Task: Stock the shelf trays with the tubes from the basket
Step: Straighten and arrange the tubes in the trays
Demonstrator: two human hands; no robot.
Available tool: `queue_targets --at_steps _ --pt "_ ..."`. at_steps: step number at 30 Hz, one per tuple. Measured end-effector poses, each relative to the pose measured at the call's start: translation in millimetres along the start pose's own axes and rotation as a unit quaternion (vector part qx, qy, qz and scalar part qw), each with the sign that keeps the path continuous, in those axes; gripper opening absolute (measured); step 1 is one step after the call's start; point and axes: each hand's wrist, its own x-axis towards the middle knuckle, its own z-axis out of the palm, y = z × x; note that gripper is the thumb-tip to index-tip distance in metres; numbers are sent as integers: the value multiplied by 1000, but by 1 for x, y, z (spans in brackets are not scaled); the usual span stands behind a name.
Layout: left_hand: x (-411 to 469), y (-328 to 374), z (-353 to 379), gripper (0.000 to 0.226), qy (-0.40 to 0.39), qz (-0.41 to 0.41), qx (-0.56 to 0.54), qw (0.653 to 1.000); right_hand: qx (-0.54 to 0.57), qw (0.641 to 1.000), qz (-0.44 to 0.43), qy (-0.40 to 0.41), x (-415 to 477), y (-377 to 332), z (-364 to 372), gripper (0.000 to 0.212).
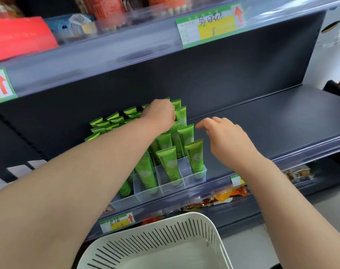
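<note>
Many green tubes (169,167) are seen standing in rows in a clear tray (126,201). The tray is split into small boxes by clear walls, and it is set on a dark shelf (272,121), near the front edge. The tubes are stood on their caps, with the flat ends up. The front tubes are leaned back a little.

The left hand (159,115) is reached over the tubes to the back rows of the tray. It is laid on top of the flat ends there. Its fingers are bent down and hidden behind the hand, so it cannot be told if a tube is held.

The right hand (224,135) is held in the air just to the right of the tubes, above the bare part of the shelf. Its fingers are softly bent and spread a bit. Nothing is held in it, and no tube is touched by it.

A white basket (165,233) with thin slots in its wall is seen at the bottom, in front of the shelf and below the tray. Only its white floor is shown inside.

A green and yellow price tag (117,223) with a red arrow is stuck on the shelf's front edge. Orange snack packs (223,197) are laid on the shelf under it. A bigger price tag (210,26) is fixed on the shelf above.
</note>
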Motion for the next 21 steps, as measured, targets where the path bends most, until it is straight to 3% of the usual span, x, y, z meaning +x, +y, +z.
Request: queue_targets --at_steps 6,21 --pt "8 6 9 16 13 1 -14 1000 -69 998 6 -5 -6 7 6 51" --pt "-1 9 -6 16 44 4 -73 996 -44 999 7 31 -8 3 1 49"
